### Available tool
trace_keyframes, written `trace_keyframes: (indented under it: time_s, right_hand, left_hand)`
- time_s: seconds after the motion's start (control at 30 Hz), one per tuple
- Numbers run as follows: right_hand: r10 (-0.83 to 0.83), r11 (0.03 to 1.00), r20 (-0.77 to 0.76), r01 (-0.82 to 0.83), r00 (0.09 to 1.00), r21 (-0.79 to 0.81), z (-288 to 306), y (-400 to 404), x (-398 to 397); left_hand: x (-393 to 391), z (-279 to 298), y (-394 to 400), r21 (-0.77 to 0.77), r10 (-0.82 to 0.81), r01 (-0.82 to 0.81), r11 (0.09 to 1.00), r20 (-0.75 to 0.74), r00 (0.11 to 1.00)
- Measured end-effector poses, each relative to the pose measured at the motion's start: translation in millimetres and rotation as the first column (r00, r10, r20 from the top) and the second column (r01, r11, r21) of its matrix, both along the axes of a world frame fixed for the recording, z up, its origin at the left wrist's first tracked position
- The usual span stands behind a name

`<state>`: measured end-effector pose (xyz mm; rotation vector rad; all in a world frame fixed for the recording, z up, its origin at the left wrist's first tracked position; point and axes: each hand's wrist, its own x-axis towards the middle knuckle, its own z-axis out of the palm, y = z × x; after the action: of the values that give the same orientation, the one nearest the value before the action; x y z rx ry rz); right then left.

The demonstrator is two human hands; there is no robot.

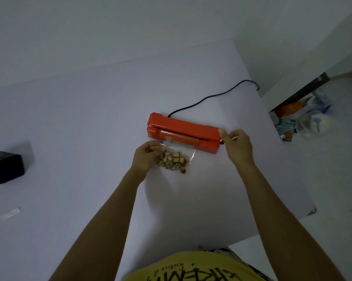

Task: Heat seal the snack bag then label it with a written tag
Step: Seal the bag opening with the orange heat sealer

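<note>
An orange heat sealer (183,130) lies across the middle of the white table (80,122), its black cord (211,97) running off to the back right. A clear snack bag (176,157) with brown and tan pieces lies in front of it, its open top tucked into the sealer's slot. My left hand (145,157) pinches the bag's left edge. My right hand (237,146) grips the sealer's right end, thumb on top.
A dark box-shaped object (8,167) sits at the table's left edge. A small white strip (10,213) lies near the front left. Packets and bags (304,118) are piled on the floor beyond the table's right edge.
</note>
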<state>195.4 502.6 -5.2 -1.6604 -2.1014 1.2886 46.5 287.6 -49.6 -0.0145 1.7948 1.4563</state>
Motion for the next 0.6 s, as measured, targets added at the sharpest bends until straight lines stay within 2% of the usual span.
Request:
trace_keyframes:
  time_s: [0.6]
  right_hand:
    - [-0.015, 1.000, -0.022, 0.015, 1.000, -0.026, 7.6, -0.7, 0.4]
  left_hand:
    - [0.0, 1.0, 0.2, 0.010, 0.016, -0.016, 1.000, 0.011, 1.000]
